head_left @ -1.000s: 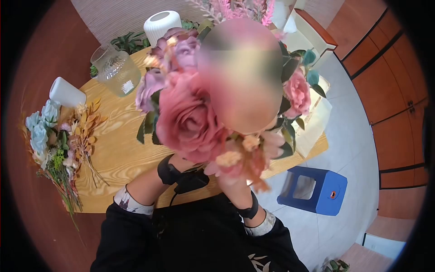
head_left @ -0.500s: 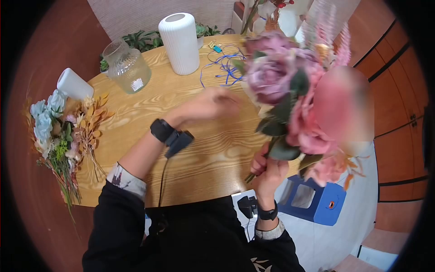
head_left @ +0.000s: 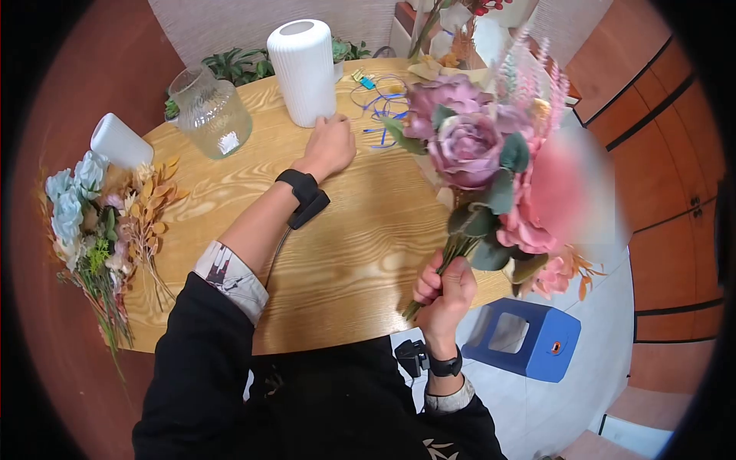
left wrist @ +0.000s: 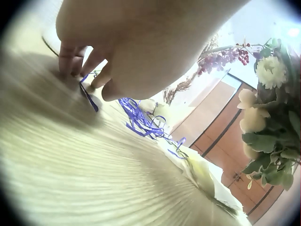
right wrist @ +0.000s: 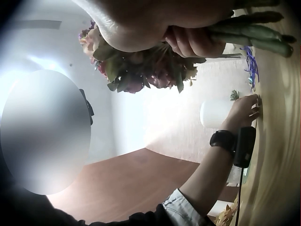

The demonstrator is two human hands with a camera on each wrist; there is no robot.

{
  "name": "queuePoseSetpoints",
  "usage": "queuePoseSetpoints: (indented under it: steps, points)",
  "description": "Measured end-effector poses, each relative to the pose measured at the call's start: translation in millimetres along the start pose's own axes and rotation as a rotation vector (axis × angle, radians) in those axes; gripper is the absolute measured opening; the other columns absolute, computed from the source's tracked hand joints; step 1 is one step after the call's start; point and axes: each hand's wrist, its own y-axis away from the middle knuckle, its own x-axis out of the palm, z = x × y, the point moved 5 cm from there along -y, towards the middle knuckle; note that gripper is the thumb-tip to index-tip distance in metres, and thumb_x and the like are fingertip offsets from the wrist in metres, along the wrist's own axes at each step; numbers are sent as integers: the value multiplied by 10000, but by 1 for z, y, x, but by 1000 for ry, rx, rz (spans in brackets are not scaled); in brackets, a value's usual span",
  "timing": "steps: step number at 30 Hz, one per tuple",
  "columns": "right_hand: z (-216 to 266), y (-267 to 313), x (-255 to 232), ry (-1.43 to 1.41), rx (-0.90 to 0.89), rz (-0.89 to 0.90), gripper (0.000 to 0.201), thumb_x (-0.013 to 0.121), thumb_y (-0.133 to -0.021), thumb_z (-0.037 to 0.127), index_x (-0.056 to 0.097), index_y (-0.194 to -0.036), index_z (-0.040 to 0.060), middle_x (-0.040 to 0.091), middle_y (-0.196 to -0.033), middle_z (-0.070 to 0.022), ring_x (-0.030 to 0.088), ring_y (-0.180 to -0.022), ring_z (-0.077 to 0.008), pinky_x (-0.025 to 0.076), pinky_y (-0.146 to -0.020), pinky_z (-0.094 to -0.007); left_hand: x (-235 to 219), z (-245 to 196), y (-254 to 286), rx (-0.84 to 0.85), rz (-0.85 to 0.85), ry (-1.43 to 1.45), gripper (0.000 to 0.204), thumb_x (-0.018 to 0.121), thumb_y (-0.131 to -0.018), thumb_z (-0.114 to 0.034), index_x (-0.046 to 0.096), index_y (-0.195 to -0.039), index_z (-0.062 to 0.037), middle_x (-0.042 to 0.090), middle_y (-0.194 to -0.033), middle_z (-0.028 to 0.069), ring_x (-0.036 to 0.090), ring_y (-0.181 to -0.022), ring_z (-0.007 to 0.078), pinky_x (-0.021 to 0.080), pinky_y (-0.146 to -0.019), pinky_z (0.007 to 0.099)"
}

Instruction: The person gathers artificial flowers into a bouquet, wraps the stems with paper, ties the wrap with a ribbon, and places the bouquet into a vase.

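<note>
Right hand (head_left: 443,290) fingers (right wrist: 188,42) clench the stems of the bouquet (head_left: 491,161), held up over the desk (head_left: 345,253) edge. Left hand (head_left: 330,146) fingers (left wrist: 70,56) rest relaxed on the desk, touching blue ribbon (left wrist: 141,120) beside the white ribbed vase (head_left: 304,70).

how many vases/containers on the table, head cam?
3. White ribbed vase standing at the far edge beside the left hand; glass jar left of it; a small white vase lying on its side at the left edge. The bouquet may hide more.
</note>
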Motion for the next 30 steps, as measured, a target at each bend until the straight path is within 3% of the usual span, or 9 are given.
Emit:
queuePoseSetpoints:
  steps: [2,4,6,9,13,20,22,25,30]
  points:
    - [7,0,-1,-1,-4,-13,358,394,-943,375,427,-824,39,285,-576,38,210,-448,-43,142,-391,-204,-5,1,4,68,-118,78,214,480,-790,-99,616,-903,22,589,-894,216,517,-880,402,427,-779,473]
    - [12,0,-1,-10,-18,-54,378,384,-941,396,419,-813,42,262,-570,45,196,-447,-43,128,-390,-209,-36,-9,17,49,-245,349,209,505,-820,-115,628,-905,32,619,-736,167,586,-689,298,469,-639,405]
    - [14,1,-1,-33,-11,-47,382,382,-941,399,415,-807,42,255,-570,45,192,-447,-44,126,-390,-210,-72,-29,45,-283,18,672,206,542,-850,-154,647,-906,15,593,-601,64,529,-491,133,426,-479,278]
    - [9,7,8,-79,21,-34,390,378,-940,404,406,-796,44,245,-569,45,188,-447,-45,123,-389,-214,-107,-31,100,-246,338,688,179,563,-854,-126,651,-909,20,633,-814,26,541,-748,56,428,-661,195]
    - [-11,21,23,-95,82,60,390,375,-941,407,393,-787,49,251,-571,40,191,-444,-47,127,-386,-215,-137,-5,176,-278,339,587,151,576,-838,-98,635,-889,31,596,-707,22,515,-646,58,426,-573,214]
    - [-42,29,42,-159,200,145,336,379,-951,340,434,-848,25,301,-573,24,217,-449,-50,162,-395,-207,-169,52,251,-431,366,506,110,548,-802,-14,600,-870,55,617,-935,117,594,-795,185,465,-703,277]
    - [-45,32,52,-152,204,170,336,376,-952,340,433,-850,25,301,-572,24,215,-446,-50,161,-394,-207,-192,32,245,-8,46,-9,151,550,-800,-4,611,-936,21,593,-1063,137,583,-912,269,454,-797,322]
    - [-47,37,66,-141,188,225,338,371,-953,340,430,-854,22,298,-570,22,213,-445,-51,160,-394,-209,-169,5,237,-61,80,392,222,526,-796,10,588,-1009,2,553,-1126,155,525,-1018,328,422,-864,364]
    - [-41,47,81,-125,175,308,343,371,-952,342,417,-849,17,285,-571,22,212,-451,-56,165,-397,-215,-96,-23,207,207,-68,326,251,518,-826,-45,549,-1072,-4,528,-1128,151,499,-1028,324,410,-867,388]
